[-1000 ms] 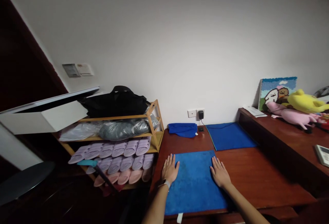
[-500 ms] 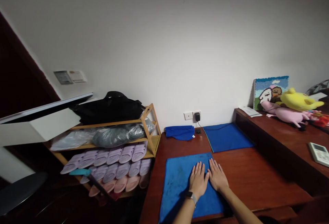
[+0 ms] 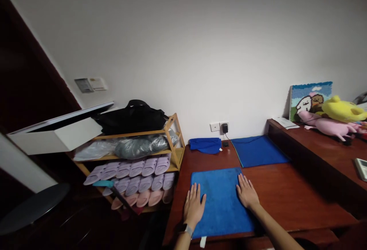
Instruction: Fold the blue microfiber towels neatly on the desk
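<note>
The bright blue square cloth (image 3: 220, 206) lies flat beneath our left hand (image 3: 194, 208), fingers slightly parted at its left edge, and right hand (image 3: 247, 193), palm down at its right edge; both outstretched, gripping nothing. Our left hand has moved back from mid-cloth, so the width seems smoothed. Around it we see reddish-brown wooden tabletop (image 3: 289, 200); farther back, a folded royal-blue cloth (image 3: 205, 145).

A wooden rack (image 3: 180, 153) and reddish desk (image 3: 283, 194) line a pale wall (image 3: 183, 51).
</note>
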Demonstrator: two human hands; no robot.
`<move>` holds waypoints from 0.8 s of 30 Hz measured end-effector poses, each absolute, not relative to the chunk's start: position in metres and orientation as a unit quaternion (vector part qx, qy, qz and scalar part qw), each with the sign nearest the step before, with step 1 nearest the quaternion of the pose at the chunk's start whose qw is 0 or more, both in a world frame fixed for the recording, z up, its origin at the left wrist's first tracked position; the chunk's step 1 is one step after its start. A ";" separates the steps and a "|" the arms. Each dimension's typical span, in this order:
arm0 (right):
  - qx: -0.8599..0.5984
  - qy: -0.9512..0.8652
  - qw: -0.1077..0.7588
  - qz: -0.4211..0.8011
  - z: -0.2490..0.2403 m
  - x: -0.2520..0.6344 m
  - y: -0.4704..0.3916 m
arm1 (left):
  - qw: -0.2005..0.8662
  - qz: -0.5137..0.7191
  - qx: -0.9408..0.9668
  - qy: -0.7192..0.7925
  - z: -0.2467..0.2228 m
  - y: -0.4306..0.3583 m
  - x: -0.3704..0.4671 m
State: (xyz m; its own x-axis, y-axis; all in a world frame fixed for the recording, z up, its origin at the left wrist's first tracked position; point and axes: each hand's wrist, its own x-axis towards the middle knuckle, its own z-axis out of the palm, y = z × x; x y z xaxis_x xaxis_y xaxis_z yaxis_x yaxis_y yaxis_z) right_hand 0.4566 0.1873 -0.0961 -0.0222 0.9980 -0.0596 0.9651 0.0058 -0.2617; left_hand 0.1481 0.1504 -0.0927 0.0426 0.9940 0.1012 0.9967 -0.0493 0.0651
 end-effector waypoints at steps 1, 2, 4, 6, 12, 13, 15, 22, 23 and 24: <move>-0.698 -0.703 0.066 0.117 -0.095 0.456 0.186 | 0.012 -0.058 -0.721 -0.690 -0.092 0.150 0.150; -0.701 -0.700 0.064 0.118 -0.095 0.456 0.183 | 0.013 -0.058 -0.720 -0.691 -0.091 0.150 0.152; -0.703 -0.699 0.067 0.115 -0.099 0.458 0.174 | 0.014 -0.060 -0.720 -0.691 -0.091 0.150 0.155; -0.700 -0.702 0.075 0.111 -0.106 0.460 0.163 | 0.020 -0.068 -0.722 -0.689 -0.094 0.151 0.155; -0.692 -0.707 0.101 0.105 -0.118 0.464 0.143 | 0.034 -0.076 -0.726 -0.683 -0.103 0.156 0.145; -0.694 -0.705 0.102 0.106 -0.117 0.463 0.143 | 0.036 -0.074 -0.726 -0.683 -0.102 0.157 0.145; -0.695 -0.703 0.104 0.111 -0.114 0.462 0.143 | 0.041 -0.075 -0.726 -0.682 -0.100 0.159 0.152; -0.689 -0.706 0.117 0.115 -0.111 0.462 0.143 | -0.013 -0.142 -0.817 -0.559 -0.088 0.149 0.276; -0.687 -0.709 0.111 0.114 -0.110 0.463 0.143 | -0.030 -0.147 -0.825 -0.544 -0.087 0.147 0.294; -0.684 -0.713 0.105 0.113 -0.110 0.464 0.142 | -0.044 -0.149 -0.830 -0.536 -0.088 0.145 0.308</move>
State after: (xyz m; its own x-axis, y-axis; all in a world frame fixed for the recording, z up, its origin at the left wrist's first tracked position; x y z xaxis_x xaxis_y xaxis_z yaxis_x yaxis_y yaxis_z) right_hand 0.4638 0.1424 -0.1098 -0.0429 0.9991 -0.0046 0.9515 0.0394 -0.3052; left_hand 0.3079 0.1453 -0.0876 0.3820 0.9024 0.1996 0.8761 -0.4223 0.2326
